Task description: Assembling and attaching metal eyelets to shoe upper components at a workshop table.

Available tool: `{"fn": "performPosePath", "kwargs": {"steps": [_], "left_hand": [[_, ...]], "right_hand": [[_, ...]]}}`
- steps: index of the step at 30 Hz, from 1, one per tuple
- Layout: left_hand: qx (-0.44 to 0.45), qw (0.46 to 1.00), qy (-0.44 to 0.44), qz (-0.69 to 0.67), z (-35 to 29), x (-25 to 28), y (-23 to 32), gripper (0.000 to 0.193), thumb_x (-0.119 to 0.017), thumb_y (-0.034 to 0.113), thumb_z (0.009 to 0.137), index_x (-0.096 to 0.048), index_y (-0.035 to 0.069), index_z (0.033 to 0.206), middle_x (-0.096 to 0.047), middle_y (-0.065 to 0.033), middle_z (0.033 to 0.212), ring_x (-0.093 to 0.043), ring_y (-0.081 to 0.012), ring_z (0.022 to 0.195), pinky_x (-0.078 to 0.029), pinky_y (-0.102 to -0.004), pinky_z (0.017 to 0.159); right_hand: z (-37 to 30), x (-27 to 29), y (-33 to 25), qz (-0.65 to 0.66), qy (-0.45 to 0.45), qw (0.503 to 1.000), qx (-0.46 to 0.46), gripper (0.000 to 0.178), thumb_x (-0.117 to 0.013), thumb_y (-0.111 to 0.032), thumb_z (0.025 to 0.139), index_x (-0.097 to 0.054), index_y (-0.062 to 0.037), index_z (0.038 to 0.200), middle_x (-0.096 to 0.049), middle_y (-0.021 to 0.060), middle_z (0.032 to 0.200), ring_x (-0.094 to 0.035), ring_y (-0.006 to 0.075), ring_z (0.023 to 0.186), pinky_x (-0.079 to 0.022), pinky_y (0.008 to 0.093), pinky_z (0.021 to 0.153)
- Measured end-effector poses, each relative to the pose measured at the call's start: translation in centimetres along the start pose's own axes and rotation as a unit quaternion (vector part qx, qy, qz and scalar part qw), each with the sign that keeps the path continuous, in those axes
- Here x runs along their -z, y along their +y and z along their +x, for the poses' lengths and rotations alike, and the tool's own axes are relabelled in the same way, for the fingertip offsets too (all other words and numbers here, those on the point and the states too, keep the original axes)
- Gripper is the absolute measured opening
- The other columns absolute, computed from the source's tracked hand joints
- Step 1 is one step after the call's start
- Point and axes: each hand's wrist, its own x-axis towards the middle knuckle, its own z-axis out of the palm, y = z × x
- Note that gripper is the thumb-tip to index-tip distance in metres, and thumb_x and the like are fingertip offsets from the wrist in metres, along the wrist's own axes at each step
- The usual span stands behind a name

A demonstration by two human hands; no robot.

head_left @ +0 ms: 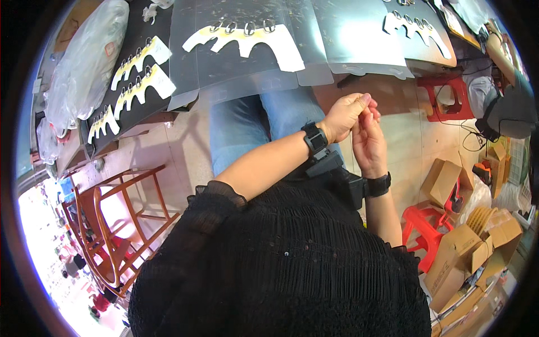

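Note:
My left hand [343, 117] reaches across to the right, its fingers closed in a pinch. There it meets my right hand [369, 141], which comes up from below with its fingers bent together. The fingertips of both touch above my right thigh, off the table's near edge. Whatever they hold, if anything, is too small or hidden to make out. Beyond them on the dark table lies a white card with scalloped cut-outs [255, 44], with several dark metal rings [250, 28] along its far edge.
Similar ringed cards lie at the table's left [147, 90] and far right [416, 29]. A clear plastic sheet [359, 39] covers part of the table. Plastic bags [90, 62] bulge at left. Around me stand a wooden chair [120, 219], red stools [424, 227] and cardboard boxes [457, 264]. Another person [511, 106] sits at right.

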Motion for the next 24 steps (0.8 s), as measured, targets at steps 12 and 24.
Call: {"fn": "performPosePath", "kwargs": {"steps": [12,24], "left_hand": [[0.182,0.98,0.063,-0.046,-0.3,1.0,1.7,0.037,-0.039,0.034,0.092,-0.048,-0.001,0.092,-0.056,-0.0117,0.071,-0.059,-0.0234,0.07,-0.05,-0.035,0.068],[0.081,0.981,0.168,-0.058,-0.3,1.2,0.3,0.035,-0.043,0.038,0.09,-0.045,0.005,0.078,-0.05,-0.0097,0.059,-0.055,-0.0262,0.055,-0.049,-0.0381,0.055]], "right_hand": [[-1.2,-1.8,1.4,-0.154,0.028,0.987,0.028,0.03,-0.046,-0.014,0.09,-0.049,0.003,0.115,-0.05,0.0095,0.118,-0.048,0.0175,0.109,-0.037,0.0288,0.096],[-1.8,-3.3,1.6,-0.24,0.027,0.969,0.045,0.031,-0.043,-0.014,0.091,-0.051,0.0059,0.113,-0.048,0.0097,0.122,-0.043,0.0195,0.115,-0.033,0.0308,0.099]]}}
